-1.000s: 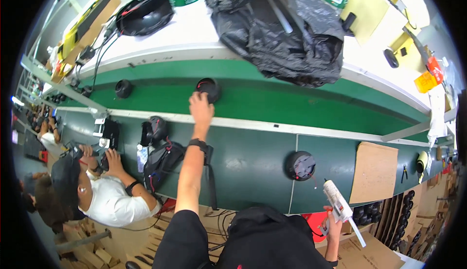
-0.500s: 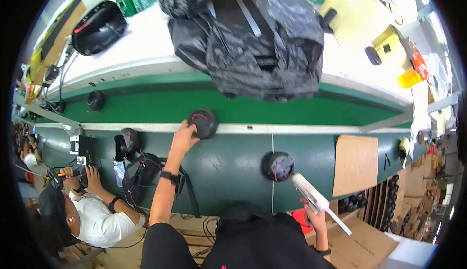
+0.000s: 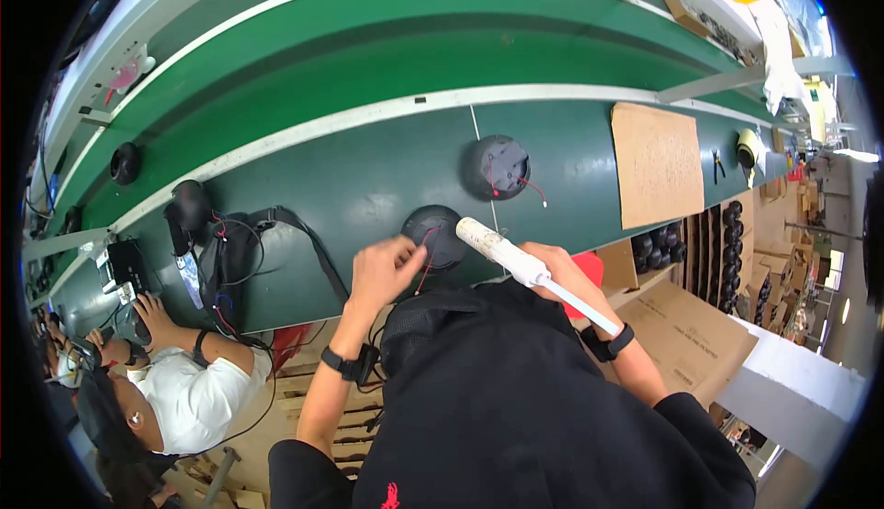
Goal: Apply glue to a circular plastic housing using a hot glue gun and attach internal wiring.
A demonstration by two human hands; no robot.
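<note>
A round black housing [image 3: 446, 249] with a thin red wire [image 3: 424, 279] lies near the bench's front edge. My left hand [image 3: 385, 272] is at its left side, fingertips pinched on the wire and slightly blurred. In my right hand [image 3: 562, 272] is a white hot glue gun [image 3: 502, 249], a long white glue stick [image 3: 580, 306] sticking out behind. Its nozzle points at the housing's right side; whether it touches I cannot tell. Behind sits a second round housing [image 3: 504, 168], its grey inner face up and red wires hanging out.
Right of the housings lies a brown cardboard sheet [image 3: 657, 166], with pliers [image 3: 718, 166] and a tape roll [image 3: 749, 148] beyond. Black straps and cables [image 3: 244, 251] lie at left, near a co-worker in a white shirt [image 3: 203, 398]. A green channel [image 3: 368, 39] runs behind the bench.
My left hand has brought a round housing from the back rail to the front of the bench. The glue gun has come up to it, and the view has tilted down toward the bench.
</note>
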